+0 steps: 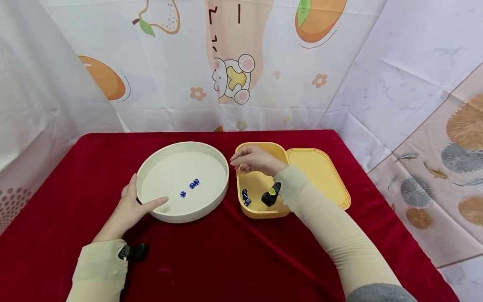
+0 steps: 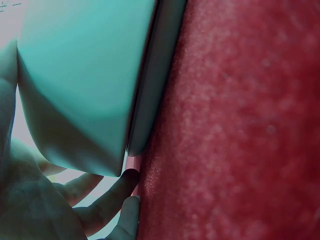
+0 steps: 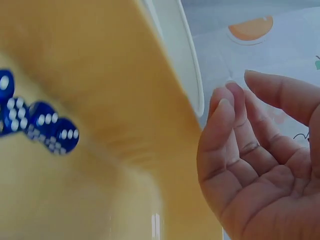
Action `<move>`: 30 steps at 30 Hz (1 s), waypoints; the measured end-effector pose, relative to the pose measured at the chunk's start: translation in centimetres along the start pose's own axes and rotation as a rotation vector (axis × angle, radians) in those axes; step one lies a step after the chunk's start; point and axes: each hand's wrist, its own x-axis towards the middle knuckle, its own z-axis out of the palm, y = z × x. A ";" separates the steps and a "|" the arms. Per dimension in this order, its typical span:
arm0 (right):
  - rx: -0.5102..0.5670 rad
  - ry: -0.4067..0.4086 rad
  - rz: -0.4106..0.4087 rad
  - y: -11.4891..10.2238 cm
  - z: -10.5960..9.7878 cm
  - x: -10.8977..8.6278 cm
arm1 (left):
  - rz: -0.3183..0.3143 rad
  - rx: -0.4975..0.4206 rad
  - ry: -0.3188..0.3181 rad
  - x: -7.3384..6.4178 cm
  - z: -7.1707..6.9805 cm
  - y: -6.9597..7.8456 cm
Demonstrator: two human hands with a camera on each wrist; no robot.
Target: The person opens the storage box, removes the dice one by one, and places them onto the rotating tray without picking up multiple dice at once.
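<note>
My left hand (image 1: 130,209) grips the near left rim of a round cream tray (image 1: 182,217), thumb over the inside and the other fingers around the outer wall. Inside the tray lie three blue dice (image 1: 183,194) with white dots, two of them close together. Over the left edge of a yellow rectangular box (image 1: 260,214) hovers my right hand (image 1: 256,160). Its fingers are loosely bent, and the right wrist view shows a gap between thumb and fingertips with nothing in it. Several more blue dice (image 3: 44,120) sit together inside the box, along its left wall.
A yellow lid (image 1: 317,176) lies just right of the box, partly behind my right forearm. Red cloth (image 1: 196,260) covers the table. Printed white curtains (image 1: 162,84) hang behind and at both sides.
</note>
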 end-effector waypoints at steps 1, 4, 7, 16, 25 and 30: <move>0.002 -0.003 0.004 0.1 -0.2 0.0 | 0.002 -0.002 0.001 0.0 0.0 0.0; 0.003 -0.012 0.024 0.4 -0.5 -0.2 | 0.011 -0.006 0.007 0.0 0.0 0.1; -0.008 -0.023 0.044 0.6 -0.8 -0.5 | 0.016 -0.012 0.012 0.0 0.0 0.2; -0.031 -0.066 0.066 1.7 -1.6 -0.6 | 0.012 -0.006 0.017 0.0 0.1 0.0; -0.052 -0.112 0.106 2.7 -1.9 -0.5 | 0.006 -0.015 0.009 0.0 0.1 0.0; -0.051 -0.134 0.128 3.2 -1.9 -0.5 | -0.001 -0.015 0.003 0.0 0.1 0.1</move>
